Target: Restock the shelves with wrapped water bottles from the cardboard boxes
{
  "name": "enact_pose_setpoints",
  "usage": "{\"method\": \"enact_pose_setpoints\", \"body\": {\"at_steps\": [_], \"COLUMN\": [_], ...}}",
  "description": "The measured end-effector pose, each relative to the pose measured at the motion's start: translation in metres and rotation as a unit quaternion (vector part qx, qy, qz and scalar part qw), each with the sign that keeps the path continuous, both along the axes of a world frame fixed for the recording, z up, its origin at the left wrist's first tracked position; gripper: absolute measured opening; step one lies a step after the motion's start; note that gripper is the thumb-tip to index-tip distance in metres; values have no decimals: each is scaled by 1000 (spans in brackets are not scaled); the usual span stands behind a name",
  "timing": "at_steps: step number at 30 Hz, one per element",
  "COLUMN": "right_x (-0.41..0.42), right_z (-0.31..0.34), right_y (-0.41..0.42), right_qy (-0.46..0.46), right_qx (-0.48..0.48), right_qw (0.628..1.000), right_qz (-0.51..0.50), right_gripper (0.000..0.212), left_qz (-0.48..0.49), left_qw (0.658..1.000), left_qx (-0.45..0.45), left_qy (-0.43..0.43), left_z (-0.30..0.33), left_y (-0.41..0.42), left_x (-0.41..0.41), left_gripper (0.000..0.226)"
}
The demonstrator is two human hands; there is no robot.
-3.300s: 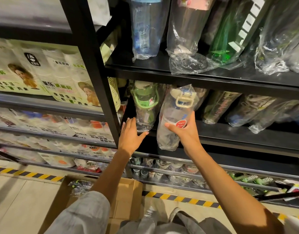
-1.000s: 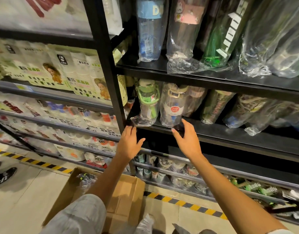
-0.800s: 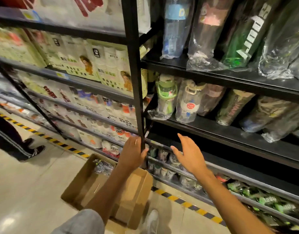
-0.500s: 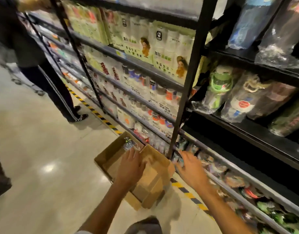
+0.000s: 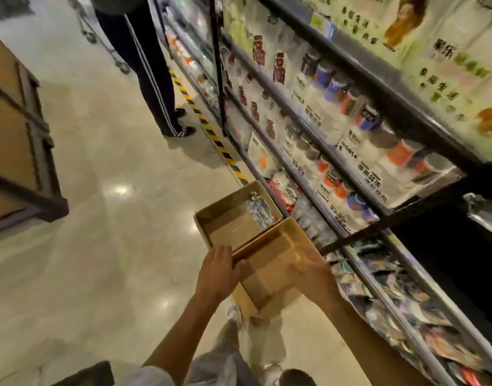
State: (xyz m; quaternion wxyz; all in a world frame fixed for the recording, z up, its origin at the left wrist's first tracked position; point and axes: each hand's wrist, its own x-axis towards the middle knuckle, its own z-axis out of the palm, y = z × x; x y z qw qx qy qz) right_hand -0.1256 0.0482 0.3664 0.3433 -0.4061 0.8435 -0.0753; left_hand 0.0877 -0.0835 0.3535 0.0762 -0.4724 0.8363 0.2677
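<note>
An open cardboard box (image 5: pixel 211 215) lies on the floor beside the shelf base, split into two compartments. The far compartment holds a wrapped water bottle (image 5: pixel 257 208) against its right wall. The near compartment (image 5: pixel 269 263) looks bare of bottles. My left hand (image 5: pixel 218 271) hangs over the box's left edge at the divider, fingers relaxed, holding nothing. My right hand (image 5: pixel 313 270) is blurred over the near compartment's right side, fingers extended and empty. The shelf with wrapped bottles is mostly out of frame at the far right (image 5: pixel 486 215).
Shelving (image 5: pixel 336 151) packed with cups and packets runs along the right. A person in striped dark trousers (image 5: pixel 153 71) stands up the aisle by the yellow-black floor tape (image 5: pixel 208 126). A wooden crate-like unit (image 5: pixel 13 140) stands at left. My shoes (image 5: pixel 269 371) show below.
Both hands have left the bottle shelf and dropped toward the cardboard box. The view has swung down and left from the shelf to the floor.
</note>
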Motion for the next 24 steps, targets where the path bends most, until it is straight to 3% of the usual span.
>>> {"method": "enact_pose_setpoints", "body": {"at_steps": [2, 6, 12, 19, 22, 24], "right_x": [-5, -21, -63, -113, -144, -160], "right_z": [-25, -67, -188, -401, -508, -563], "right_y": [-32, -103, -207, -306, -337, -352], "right_qy": [-15, -29, -28, -13, 12, 34], "right_qx": [-16, 21, 59, 58, 86, 103], "right_qw": [999, 998, 997, 998, 996, 994], "right_qz": [-38, -45, -33, -10, -15, -21], "right_gripper": [92, 55, 65, 71, 93, 95], "left_qz": [9, 10, 38, 62, 79, 84], "left_qw": [999, 996, 984, 969, 963, 957], "left_qx": [34, 84, 165, 230, 248, 267], "left_qy": [-11, -39, -54, -66, -75, -81], "left_z": [-25, -80, -196, -393, -482, -529], "left_y": [-29, -83, -150, -202, -209, -207], "left_x": [-6, -24, -63, -121, -136, -140], "left_gripper": [56, 56, 55, 56, 55, 53]}}
